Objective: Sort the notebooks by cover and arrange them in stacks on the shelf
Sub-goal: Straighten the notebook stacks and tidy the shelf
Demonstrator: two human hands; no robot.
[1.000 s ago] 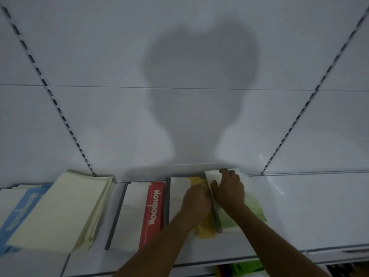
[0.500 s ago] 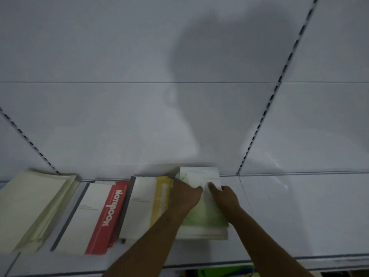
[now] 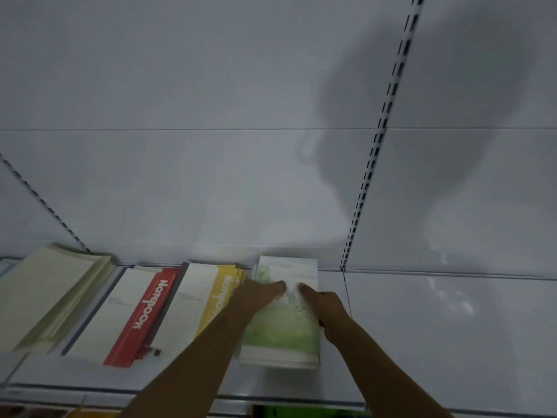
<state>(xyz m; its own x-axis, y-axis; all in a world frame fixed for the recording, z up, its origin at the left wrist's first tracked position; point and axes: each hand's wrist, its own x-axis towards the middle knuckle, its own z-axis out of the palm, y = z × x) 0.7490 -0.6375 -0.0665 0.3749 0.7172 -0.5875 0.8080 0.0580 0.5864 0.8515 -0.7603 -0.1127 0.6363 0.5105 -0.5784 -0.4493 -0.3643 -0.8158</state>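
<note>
The left hand (image 3: 259, 292) lies flat, fingers straight, on the green-cover stack (image 3: 283, 330); the right hand (image 3: 324, 303) grips that stack's right edge, thumb across the cover. The stack sits on the white shelf (image 3: 437, 342) with open surface from 3 o'clock rightward. Four stacks are fully countable: at 9 o'clock the yellow stack (image 3: 208, 297) just beside, then the red stack (image 3: 141, 315), then the cream stack (image 3: 48, 294). A blue edge at far left is cut off.
</note>
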